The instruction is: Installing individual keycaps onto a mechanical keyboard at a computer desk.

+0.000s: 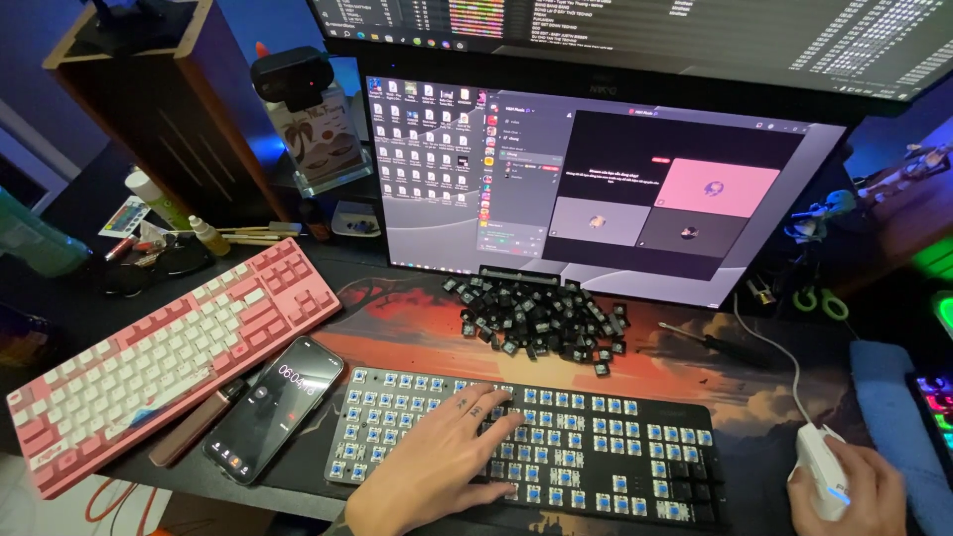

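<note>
— Where are your hands?

— My left hand point(437, 462) lies flat on the bare keyboard point(596, 452), grip wide, fingers spread over the blue switches and holding nothing. My right hand point(859, 491) is wrapped over the white mouse point(819, 467) at the right edge of the bench point(397, 308).

— And that keyboard?

— It sits nearest me, black, on the orange mat point(417, 323). Most of its caps are off; a few black ones remain at its right end.

— What lies beside it?

— A phone point(273, 407) just to its left, screen lit with a timer, and a brown bar point(194, 427) next to the phone. Further left, a pink keyboard point(169, 347) set at a slant, caps on.

— Behind it?

— A pile of black keycaps point(541, 318), just past the bare keyboard and in front of the monitor point(596, 184). A screwdriver point(710, 342) lies right of the pile, apart from it. A white cable point(774, 357) runs from the mouse toward the monitor.

— And farthest off?

— A second screen point(645, 35) above the monitor, a webcam point(291, 77) to the left, and green scissors point(819, 301) to the right.
</note>
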